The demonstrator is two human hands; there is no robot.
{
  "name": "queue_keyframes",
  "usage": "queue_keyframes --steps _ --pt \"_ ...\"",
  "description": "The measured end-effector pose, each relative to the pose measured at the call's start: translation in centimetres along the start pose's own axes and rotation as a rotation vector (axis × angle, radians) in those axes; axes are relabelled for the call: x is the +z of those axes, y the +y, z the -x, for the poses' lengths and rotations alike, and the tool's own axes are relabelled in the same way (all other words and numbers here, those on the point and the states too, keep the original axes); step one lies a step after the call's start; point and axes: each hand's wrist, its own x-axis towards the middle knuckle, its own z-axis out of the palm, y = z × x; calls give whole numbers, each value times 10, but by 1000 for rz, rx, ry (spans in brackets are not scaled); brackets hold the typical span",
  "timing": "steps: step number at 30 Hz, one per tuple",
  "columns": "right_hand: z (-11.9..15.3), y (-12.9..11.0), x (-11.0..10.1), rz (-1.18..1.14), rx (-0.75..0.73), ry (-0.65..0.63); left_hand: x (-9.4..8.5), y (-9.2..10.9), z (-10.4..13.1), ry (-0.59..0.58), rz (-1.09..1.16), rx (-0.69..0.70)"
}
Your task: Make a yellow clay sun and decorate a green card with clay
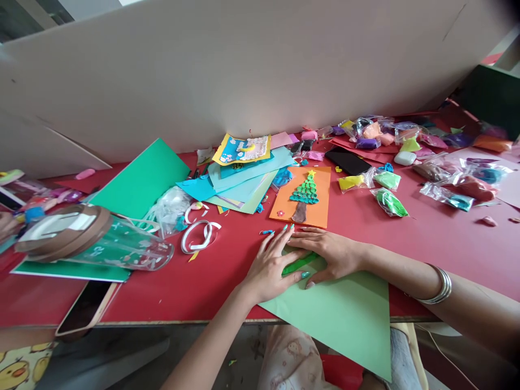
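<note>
My left hand (270,266) and my right hand (331,252) lie flat, fingers apart, on a light green sheet of paper (349,314) at the front of the red table (426,238). Between the two hands a strip of darker green clay (299,264) rests on the sheet. The paper's pointed corner hangs over the table's front edge. Just beyond my fingers lies an orange card (303,196) bearing a clay tree with a yellow star on top.
Blue and teal paper sheets (239,181) are piled left of the card. A black phone (347,161) and several bags of coloured clay (390,201) lie to the right. A toppled clear tumbler (101,241) and another phone (86,309) are at the left. A cardboard wall stands behind.
</note>
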Motion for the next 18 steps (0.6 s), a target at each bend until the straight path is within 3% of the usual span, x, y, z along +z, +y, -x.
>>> queue_keyframes --steps 6,14,18 --pt "3 6 -18 -210 110 129 2 -3 6 185 87 13" --pt "4 11 -22 35 124 445 3 -5 4 107 40 35" --pt "7 9 -26 81 199 361 2 -6 8 81 24 44"
